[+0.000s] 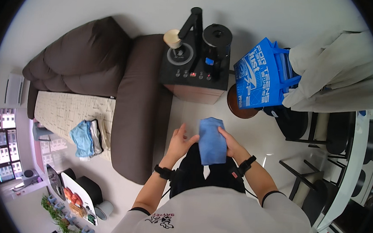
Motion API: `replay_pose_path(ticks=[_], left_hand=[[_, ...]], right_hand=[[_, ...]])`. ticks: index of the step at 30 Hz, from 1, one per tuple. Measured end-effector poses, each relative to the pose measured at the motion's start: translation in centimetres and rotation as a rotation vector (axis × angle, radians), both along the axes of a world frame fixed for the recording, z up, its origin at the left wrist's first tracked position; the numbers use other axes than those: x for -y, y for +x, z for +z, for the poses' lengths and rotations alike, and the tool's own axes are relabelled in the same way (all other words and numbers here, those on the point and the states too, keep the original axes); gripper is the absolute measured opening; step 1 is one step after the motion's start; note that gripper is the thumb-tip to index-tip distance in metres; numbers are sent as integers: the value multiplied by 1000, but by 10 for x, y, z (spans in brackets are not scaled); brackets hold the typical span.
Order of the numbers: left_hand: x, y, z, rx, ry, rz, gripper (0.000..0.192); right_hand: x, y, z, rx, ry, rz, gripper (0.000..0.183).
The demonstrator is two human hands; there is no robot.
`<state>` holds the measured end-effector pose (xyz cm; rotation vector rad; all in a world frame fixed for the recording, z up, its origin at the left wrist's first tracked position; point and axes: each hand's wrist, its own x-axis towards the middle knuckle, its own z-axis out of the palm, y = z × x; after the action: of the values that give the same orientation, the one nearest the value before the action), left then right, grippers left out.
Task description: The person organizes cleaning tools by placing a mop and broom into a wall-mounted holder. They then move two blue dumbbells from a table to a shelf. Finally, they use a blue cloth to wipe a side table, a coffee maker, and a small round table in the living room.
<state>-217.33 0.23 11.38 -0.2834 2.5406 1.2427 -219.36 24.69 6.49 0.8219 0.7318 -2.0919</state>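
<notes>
A folded piece of blue cloth (213, 142) hangs in front of my lap, its layers pressed into a neat, roughly rectangular packet. My right hand (233, 143) grips it by the right edge, thumb on the near face and the other fingers out of sight behind. Just left of the cloth, my left hand (181, 143) is held with fingers apart and nothing in it. Its thumb comes close to the cloth's left edge; whether they touch I cannot tell. Both wrists wear black straps.
Clothes (86, 138) lie on the seat of a brown sofa (135, 113) at left. Ahead stands a cabinet (194, 92) bearing a kettle (217, 37) and a cup (172, 38). A blue bag (257, 76) rests on a round stool (239, 107), beside a draped curtain (335, 71). Chairs (314, 193) line the right.
</notes>
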Motion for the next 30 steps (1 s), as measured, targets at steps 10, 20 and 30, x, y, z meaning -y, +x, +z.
replay_pose_path(ticks=[10,20,30], left_hand=[[-34,-109,-80,-891,-456,-92,63],[-27,-157,-159,-1364,-685,-74,48],[-29,-151,-156,-1358,-616,5,45]], right_hand=[[-23,-158,-171,-681,1005,-152,38],[-13,-338,-173,-1185,728,-738,44],[-5,-350,-173,-1309,557,-477,41]])
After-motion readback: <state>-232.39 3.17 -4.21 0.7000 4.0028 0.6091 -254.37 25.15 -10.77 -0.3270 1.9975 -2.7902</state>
